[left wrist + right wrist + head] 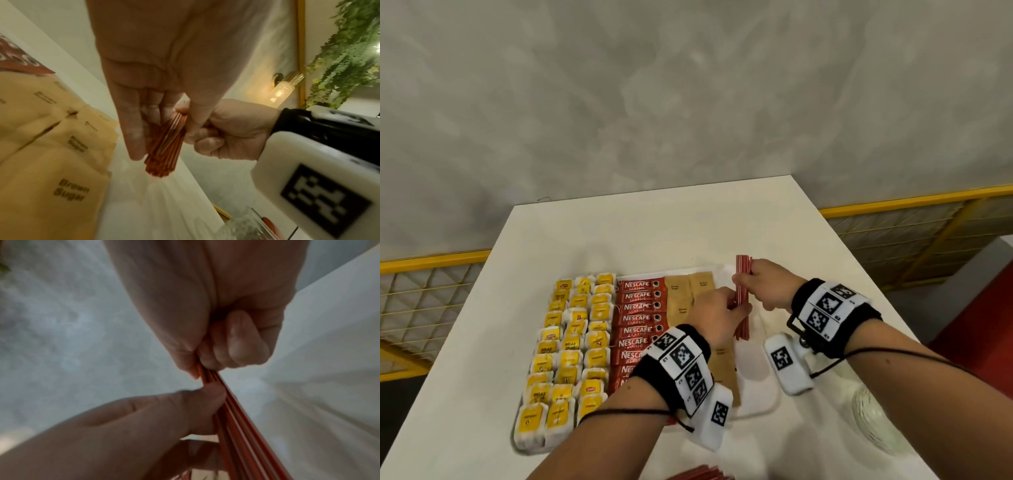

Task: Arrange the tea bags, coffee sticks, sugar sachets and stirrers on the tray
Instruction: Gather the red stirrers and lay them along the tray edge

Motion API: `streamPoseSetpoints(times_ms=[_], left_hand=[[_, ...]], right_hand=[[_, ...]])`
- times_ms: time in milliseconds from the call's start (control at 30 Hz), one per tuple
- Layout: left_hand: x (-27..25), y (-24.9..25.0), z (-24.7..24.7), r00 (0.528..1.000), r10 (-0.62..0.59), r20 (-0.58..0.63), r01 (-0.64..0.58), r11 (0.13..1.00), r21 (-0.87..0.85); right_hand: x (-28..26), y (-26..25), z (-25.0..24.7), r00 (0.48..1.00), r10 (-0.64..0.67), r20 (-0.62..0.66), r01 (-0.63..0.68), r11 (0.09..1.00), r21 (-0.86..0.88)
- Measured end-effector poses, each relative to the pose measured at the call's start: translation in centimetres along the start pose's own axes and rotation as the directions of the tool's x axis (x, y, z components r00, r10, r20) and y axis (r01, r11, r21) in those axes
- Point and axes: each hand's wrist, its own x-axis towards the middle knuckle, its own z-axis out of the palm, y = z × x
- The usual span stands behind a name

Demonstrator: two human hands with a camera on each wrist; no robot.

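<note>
A: Starting from the tray's (774,407) left side, what lies there?

B: Yellow tea bags (571,346) fill the left of the tray, then red coffee sticks (638,318), then brown sugar sachets (683,301). The tray's right strip is bare.

A: Where are the stirrers?

B: A red bundle of stirrers (742,298) hangs over that bare right strip, its long axis running from the tray's far edge toward its near edge, parallel to the sachet column.

A: Who holds it?

B: Both. The left hand (717,317) pinches the bundle's middle from the sachet side; the right hand (768,282) clenches its far part from the tray's right. Lowering it straight down looks enough.
</note>
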Motion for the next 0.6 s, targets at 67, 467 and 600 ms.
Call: streamPoseSetpoints(times_ms=[67, 467, 600], left_hand=[[0.9, -0.4, -0.1, 0.999, -0.038, 0.032, 0.038, 0.999, -0.007], [2.6, -1.6, -0.4, 0.997, -0.072, 0.037, 0.072, 0.997, 0.011], [2.1, -1.6, -1.1, 0.997, -0.067, 0.045, 0.065, 0.997, 0.032]], right_hand=[[1.2, 0.4, 0.3, 0.997, 0.04, 0.064, -0.036, 0.997, -0.07], [4.4, 0.9, 1.7, 0.995, 0.1, 0.008, -0.098, 0.982, -0.163], [4.1, 1.0, 1.5, 0.995, 0.077, -0.071, -0.093, 0.959, -0.268]])
